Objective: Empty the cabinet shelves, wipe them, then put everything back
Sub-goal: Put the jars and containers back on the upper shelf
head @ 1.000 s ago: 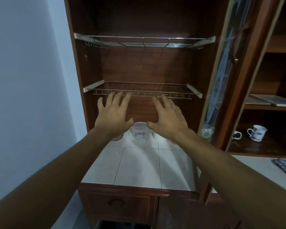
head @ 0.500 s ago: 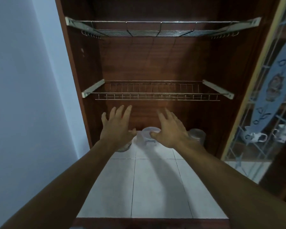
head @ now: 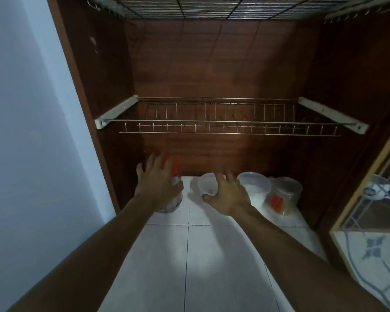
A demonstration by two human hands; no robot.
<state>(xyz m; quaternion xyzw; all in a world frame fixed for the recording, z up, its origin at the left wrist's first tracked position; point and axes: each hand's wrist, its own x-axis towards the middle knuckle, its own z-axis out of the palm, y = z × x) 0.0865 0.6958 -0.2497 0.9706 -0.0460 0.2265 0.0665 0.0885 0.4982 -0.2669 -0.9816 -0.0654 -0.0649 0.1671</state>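
L hand [head: 158,183] spread over orange-lidded jar [head: 170,194], R hand [head: 226,194] fingers curled on clear tub [head: 208,184], both on tiled shelf [head: 189,255].

Red-capped jar [head: 175,167] mostly behind left hand [head: 157,180]; upper wire rack [head: 212,7] cropped by top edge.

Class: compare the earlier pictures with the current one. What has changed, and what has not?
Both hands dropped from the wire rack to the containers: left hand reaches the orange-lidded jar, right hand the small clear tub. The racks stayed empty, the containers unmoved.
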